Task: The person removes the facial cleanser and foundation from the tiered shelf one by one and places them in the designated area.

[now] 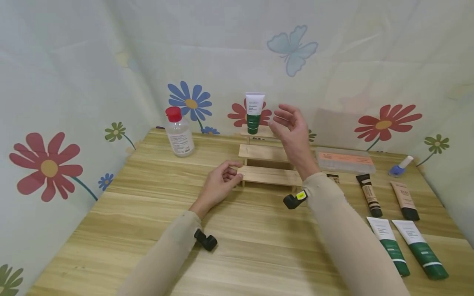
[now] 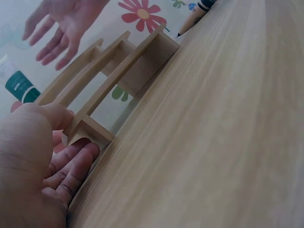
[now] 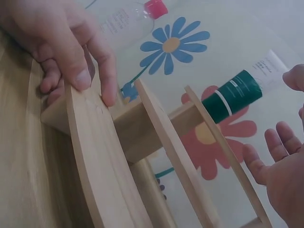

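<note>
A three-step wooden shelf stands on the table. My left hand holds the left end of its lowest step, thumb on top and fingers round the end, as the left wrist view shows. On the top step, towards its left end, a white and green squeeze tube stands upright on its cap. My right hand is just right of that tube, apart from it, with its fingers spread and nothing in them. In the right wrist view the tube is beside the right fingertips.
A clear bottle with a red cap stands left of the shelf. To the right lie a plastic case, nail polish, a black and beige tube, a BB cream tube and two more white-green tubes. Behind hangs a flowered curtain.
</note>
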`<state>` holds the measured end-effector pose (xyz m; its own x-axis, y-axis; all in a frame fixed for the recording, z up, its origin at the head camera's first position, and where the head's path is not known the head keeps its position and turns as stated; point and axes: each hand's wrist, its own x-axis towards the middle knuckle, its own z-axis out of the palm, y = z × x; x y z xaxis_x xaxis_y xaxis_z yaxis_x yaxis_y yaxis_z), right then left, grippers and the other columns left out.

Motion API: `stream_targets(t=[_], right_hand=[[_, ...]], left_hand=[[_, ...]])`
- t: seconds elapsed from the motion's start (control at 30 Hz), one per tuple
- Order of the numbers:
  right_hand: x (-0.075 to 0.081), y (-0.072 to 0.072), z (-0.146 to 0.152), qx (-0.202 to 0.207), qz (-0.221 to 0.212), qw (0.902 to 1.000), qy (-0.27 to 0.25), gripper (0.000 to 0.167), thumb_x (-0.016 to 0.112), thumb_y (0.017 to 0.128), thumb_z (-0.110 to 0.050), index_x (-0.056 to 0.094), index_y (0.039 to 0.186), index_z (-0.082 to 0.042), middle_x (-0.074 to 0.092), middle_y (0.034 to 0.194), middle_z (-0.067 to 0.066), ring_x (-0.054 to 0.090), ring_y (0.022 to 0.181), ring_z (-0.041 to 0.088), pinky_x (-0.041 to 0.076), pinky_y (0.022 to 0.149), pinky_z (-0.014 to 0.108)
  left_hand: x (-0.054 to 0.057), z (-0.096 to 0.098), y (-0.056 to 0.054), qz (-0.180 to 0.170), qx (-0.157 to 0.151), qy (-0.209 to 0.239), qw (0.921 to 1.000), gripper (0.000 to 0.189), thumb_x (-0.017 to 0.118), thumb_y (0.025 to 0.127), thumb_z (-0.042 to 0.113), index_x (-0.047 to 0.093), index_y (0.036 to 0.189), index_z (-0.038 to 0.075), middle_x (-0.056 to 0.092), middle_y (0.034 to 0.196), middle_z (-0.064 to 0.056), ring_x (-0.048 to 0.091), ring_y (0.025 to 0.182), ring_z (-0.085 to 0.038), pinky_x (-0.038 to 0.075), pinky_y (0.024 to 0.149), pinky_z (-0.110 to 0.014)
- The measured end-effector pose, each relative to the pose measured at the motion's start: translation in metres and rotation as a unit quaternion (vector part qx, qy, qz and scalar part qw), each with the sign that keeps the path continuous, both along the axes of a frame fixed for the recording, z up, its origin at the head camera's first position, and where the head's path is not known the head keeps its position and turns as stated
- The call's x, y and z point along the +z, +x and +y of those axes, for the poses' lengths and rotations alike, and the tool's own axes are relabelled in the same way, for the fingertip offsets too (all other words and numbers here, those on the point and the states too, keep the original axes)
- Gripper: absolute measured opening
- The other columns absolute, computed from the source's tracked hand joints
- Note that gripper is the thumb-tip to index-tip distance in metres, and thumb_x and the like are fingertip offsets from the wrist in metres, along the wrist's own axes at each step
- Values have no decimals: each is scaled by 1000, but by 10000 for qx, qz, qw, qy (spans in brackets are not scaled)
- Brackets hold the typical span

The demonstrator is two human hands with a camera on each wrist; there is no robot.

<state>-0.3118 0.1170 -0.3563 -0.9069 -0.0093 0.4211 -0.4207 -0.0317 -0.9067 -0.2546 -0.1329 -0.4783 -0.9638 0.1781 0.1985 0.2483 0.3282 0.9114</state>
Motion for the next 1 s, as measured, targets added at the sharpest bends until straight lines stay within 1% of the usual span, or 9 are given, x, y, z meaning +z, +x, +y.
stream_targets(t=[0.1,0.2,0.3,0.4,0.5,0.67,0.77,1.0], right_hand=[[1,-8,-13,97,44,9999,-106,55,79,104,-14,57,154,-11,61,151,20,60,143,38,56,114,39],[3,-14,-25,166,160,9997,-79,55,79,104,-11,56,154,-7,61,150,23,62,138,36,55,113,38],[2,-20,-34,191,192,9996,-48,53,78,105,-8,56,153,-5,64,146,20,63,132,32,53,112,38],[2,-24,-40,202,111,9997,-29,50,76,105,-6,57,151,-5,65,144,18,63,128,29,52,113,40],[2,-26,-43,185,5,9998,38,48,75,105,-4,57,150,-6,66,143,18,64,126,28,52,116,41],[3,-27,-45,174,-120,9997,120,45,71,107,-2,57,149,-8,66,141,18,66,123,28,56,111,42],[3,-27,-46,191,-160,9996,104,44,71,107,-1,57,149,-8,66,140,18,67,122,28,57,109,44],[2,-25,-48,249,-190,9995,63,44,71,107,0,58,149,-8,67,141,17,68,124,29,56,112,47]], left_hand=[[0,0,0,14,-23,3,10000,31,77,108,24,72,138,19,79,114,-5,74,102,-19,61,90,-31],[0,0,0,45,-30,10,10000,31,77,107,24,72,138,19,79,114,-5,74,102,-19,60,90,-30],[0,0,0,75,-49,18,10000,31,77,108,24,72,138,18,79,114,-5,74,102,-20,61,90,-31],[1,2,1,79,-75,19,9999,31,76,109,25,72,138,18,79,114,-5,74,103,-19,61,91,-33],[2,4,0,66,-84,30,9999,30,76,109,25,72,138,18,78,114,-5,74,103,-20,61,93,-36],[4,5,0,52,-67,35,10000,31,76,109,23,72,138,17,78,113,-6,74,103,-20,61,94,-40],[4,3,0,46,-61,17,10000,31,76,109,23,72,138,17,78,113,-5,74,103,-20,61,94,-39],[0,0,-1,3,-24,2,10000,31,77,108,24,72,138,19,79,113,-5,74,102,-20,62,93,-38]])
